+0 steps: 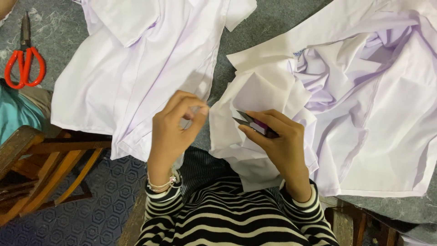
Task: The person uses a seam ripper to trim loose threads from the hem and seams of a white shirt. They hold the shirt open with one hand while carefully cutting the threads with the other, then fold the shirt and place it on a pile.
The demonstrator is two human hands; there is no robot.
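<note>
Seemingly mid-trim, the head view shows a person in a black-and-white striped top seated at a grey felt-covered table (pixel 268 27) with two white garments spread on it. Their right hand (pixel 280 146) is closed around a small thread snipper (pixel 252 123) with a purple grip, its dark blades pointing left at a folded edge of the right-hand white garment (pixel 364 114), which lies bunched just in front of them. Their left hand (pixel 175 125) hovers between the two garments with thumb and fingertips pinched together, apparently on a fine loose thread too thin to see clearly. A second white garment (pixel 136 68) lies flat to the left, and red-handled scissors (pixel 23 59) rest untouched at the table's far left edge. Judging by this, the pinched thread needs tension while the blades close near the cloth.
</note>
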